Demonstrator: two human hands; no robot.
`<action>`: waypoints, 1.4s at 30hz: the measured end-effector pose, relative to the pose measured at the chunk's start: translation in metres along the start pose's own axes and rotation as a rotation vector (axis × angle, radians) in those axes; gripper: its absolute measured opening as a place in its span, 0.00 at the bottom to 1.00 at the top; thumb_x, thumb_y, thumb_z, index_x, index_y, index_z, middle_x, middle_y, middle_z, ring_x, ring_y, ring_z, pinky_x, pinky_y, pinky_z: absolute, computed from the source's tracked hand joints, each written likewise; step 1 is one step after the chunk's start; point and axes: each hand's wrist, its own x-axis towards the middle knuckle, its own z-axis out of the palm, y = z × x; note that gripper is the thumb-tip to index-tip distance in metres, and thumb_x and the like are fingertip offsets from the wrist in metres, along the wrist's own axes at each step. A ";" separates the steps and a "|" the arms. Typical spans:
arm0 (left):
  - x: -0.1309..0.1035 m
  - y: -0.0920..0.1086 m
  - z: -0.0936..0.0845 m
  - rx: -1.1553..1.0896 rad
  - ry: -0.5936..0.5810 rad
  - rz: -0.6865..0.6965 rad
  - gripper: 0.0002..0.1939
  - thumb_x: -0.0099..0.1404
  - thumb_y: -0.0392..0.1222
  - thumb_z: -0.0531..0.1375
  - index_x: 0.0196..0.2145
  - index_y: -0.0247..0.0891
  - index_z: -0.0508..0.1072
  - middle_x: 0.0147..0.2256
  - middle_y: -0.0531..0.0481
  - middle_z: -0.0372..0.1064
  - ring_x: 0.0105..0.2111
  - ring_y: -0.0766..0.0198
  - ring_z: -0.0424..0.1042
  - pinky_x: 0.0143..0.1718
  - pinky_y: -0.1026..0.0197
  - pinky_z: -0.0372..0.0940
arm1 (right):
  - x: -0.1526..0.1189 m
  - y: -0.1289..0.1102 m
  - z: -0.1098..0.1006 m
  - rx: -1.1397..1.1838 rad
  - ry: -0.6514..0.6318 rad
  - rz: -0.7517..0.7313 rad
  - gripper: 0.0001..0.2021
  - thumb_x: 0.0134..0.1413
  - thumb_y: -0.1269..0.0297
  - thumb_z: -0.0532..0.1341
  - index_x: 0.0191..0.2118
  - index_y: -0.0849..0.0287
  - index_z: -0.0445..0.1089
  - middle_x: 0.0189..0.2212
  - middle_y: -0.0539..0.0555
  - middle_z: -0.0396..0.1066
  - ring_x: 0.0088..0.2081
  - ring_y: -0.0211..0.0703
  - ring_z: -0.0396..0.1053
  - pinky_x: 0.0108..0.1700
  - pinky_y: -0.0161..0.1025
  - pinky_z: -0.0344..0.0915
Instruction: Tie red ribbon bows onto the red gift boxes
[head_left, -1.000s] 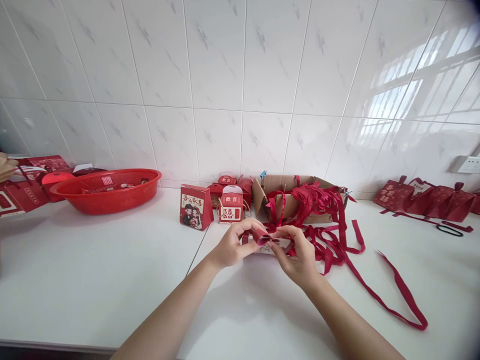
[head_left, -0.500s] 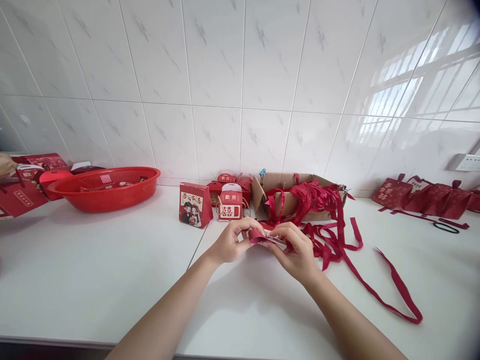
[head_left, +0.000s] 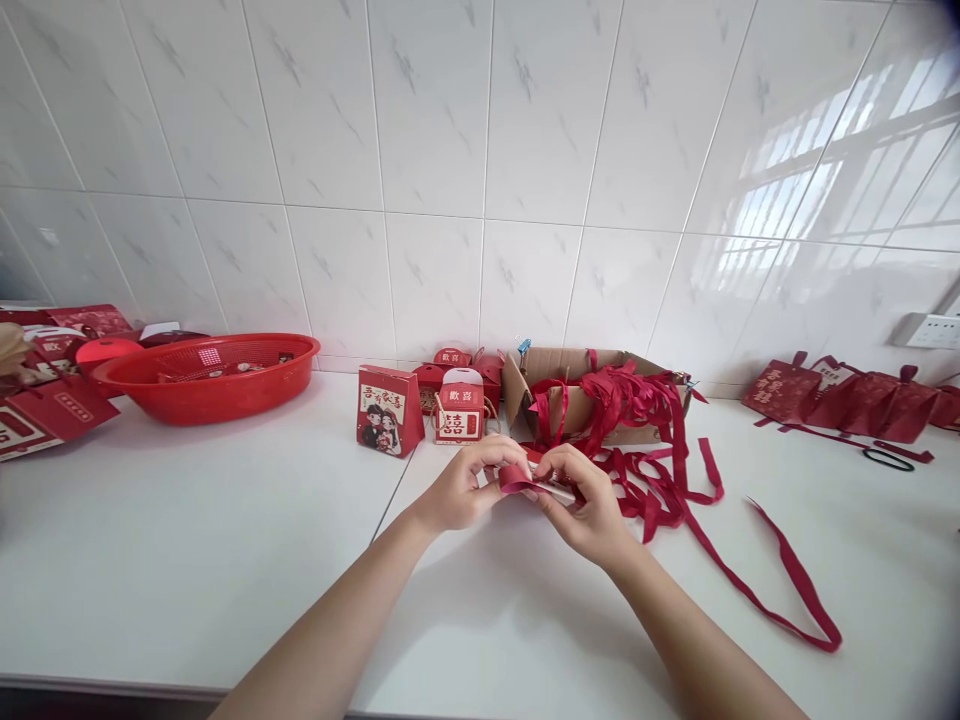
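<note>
Above the surface's (head_left: 247, 560) middle, the left hand's (head_left: 459, 487) fingers pinch a looped red ribbon (head_left: 514, 481) against a small red-and-white box (head_left: 556, 490); the right hand's (head_left: 591, 505) fingers grip the box's right side.

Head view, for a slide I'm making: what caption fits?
Left hand and right hand hold a curled red strip near a cardboard box spilling red ribbon.

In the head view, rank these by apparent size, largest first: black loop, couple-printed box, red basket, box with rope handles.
1. Red basket
2. Couple-printed box
3. Box with rope handles
4. Black loop
</note>
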 end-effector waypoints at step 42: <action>0.001 -0.006 0.011 -0.020 0.180 -0.032 0.05 0.61 0.34 0.60 0.35 0.37 0.76 0.39 0.43 0.76 0.42 0.57 0.73 0.42 0.58 0.67 | 0.002 0.005 0.006 -0.170 0.242 -0.129 0.04 0.53 0.70 0.63 0.36 0.55 0.73 0.31 0.53 0.68 0.32 0.41 0.70 0.29 0.37 0.70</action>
